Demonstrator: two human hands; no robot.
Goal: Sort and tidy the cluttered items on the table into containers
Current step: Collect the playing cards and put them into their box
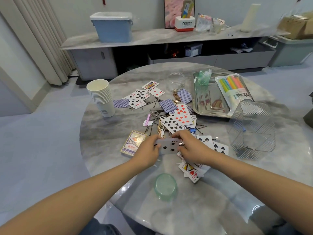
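A five of spades (168,146) is held face up between both hands just above the near-middle of the round marble table (105,133). The left hand (149,150) pinches its left edge with curled fingers, and the right hand (191,148) grips its right edge, fingers curled over the top. More playing cards (177,119) lie scattered from the table's middle toward its far edge, some face down with blue backs, mixed with black hairpins (157,111); their number cannot be told. One card box (133,143) sits just left of the left hand. One stack of paper cups (101,97) stands at the left edge. One green lid (166,186) lies near the near edge. One clear ribbed bin (252,129) stands at the right edge, a metal tray (210,111) beyond it, and a small clear jar (177,81) at the far edge. A long low cabinet (169,36) lines the wall behind.
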